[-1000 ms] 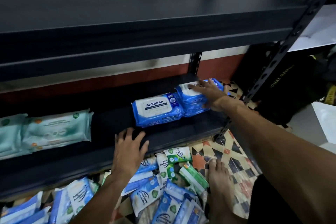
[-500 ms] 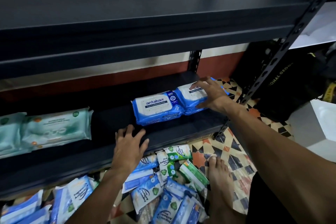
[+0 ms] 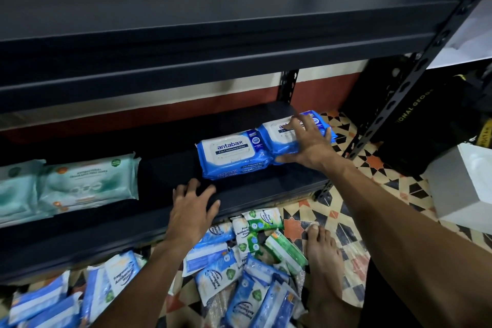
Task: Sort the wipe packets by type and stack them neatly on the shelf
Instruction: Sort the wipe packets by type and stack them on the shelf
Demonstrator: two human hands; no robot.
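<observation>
A: Where is the right hand (image 3: 306,141) working?

B: It is lying spread over the top of the blue-and-white soft plastic wipe packets (image 3: 274,130) at the right end of the dark metal lower shelf (image 3: 266,189). The fingers are fairly straight and the thumb is running along the front face. I judge it is pressing rather than clutching.

A: And the left hand (image 3: 191,208)?

B: It is resting flat on the shelf's front lip, fingers loose, holding nothing.

A: How are those packets lying?

B: Their long axis is running left to right along the shelf, label up. They are touching a second blue stack (image 3: 231,152), printed "antabax", on their left. Some pale teal packets (image 3: 87,181) are sitting well apart at the shelf's left end.

A: What is the coming move turning on?

B: Probably the loose heap of blue and green packets (image 3: 239,274) on the patterned tile floor (image 3: 346,208). It is lying below the shelf, nearer the left hand and just beside a bare foot (image 3: 322,253). Judging from the heap's size, the sorting is only getting started.
</observation>
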